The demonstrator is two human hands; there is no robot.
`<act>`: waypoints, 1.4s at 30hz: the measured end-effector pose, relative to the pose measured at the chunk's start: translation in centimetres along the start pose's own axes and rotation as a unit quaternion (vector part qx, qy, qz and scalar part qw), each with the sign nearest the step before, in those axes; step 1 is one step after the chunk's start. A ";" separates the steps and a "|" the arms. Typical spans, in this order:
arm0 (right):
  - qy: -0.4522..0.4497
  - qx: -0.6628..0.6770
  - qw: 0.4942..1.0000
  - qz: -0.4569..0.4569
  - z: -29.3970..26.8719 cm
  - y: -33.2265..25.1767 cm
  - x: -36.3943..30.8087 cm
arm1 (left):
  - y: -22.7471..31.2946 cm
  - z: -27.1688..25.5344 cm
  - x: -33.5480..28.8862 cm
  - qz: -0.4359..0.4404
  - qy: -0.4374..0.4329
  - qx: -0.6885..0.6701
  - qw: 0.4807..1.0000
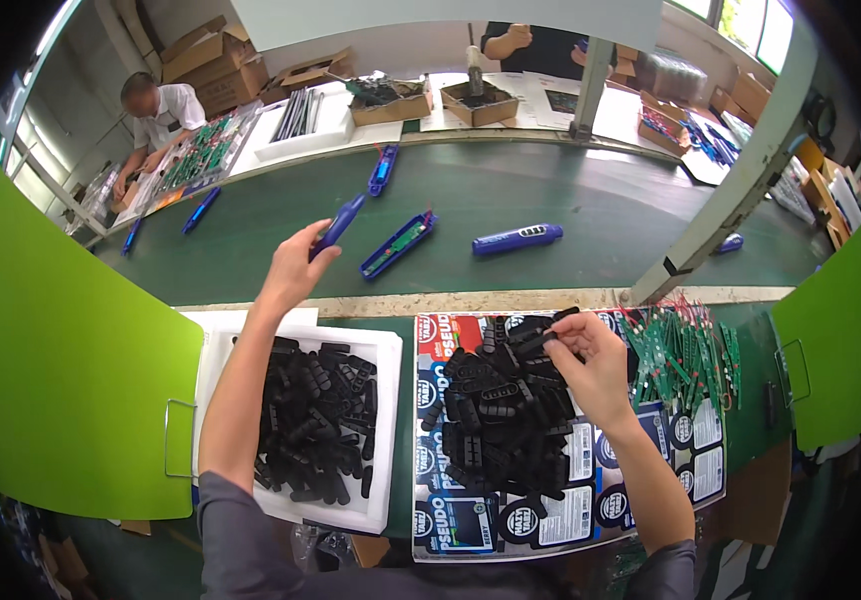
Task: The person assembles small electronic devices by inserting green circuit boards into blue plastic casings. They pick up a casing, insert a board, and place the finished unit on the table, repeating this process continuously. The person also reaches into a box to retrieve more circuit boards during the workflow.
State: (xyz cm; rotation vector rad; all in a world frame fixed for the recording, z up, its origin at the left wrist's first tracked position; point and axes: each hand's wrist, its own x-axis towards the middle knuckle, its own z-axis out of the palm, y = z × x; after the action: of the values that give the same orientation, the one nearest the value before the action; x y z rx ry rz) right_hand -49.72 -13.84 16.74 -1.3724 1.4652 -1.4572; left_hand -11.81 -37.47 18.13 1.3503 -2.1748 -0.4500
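Over the green belt, my left hand grips a blue plastic casing between thumb and fingers, its far end tilted up to the right. My right hand is closed in a pinch on a small black button piece at the far right edge of a heap of similar black pieces. That heap lies on a printed sheet. Beneath my left forearm stands a white foam tray holding more black pieces.
On the belt lie an opened blue casing with a green board, a closed casing and another casing. Green circuit boards with red wires sit right. A metal post and green side panels flank me. Co-workers are across.
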 end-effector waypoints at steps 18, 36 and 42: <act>0.169 -0.310 0.910 -0.217 -2.4 -4.0 -2.3 | 25.7 13.5 -11.9 -0.091 -0.187 -0.495 0.844; 0.206 -0.348 0.892 -0.199 -4.5 -2.1 -6.4 | 28.5 16.9 -15.2 -0.104 -0.149 -0.492 0.851; 0.177 -0.396 0.868 -0.242 -4.9 -2.4 -5.8 | 27.9 17.2 -15.3 -0.097 -0.146 -0.476 0.862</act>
State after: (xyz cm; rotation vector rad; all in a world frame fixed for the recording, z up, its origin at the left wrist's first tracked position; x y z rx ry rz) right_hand -52.42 -6.58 18.59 -2.1722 2.2268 -1.5156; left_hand -36.69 -11.38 15.31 0.9334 -1.5814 -1.6331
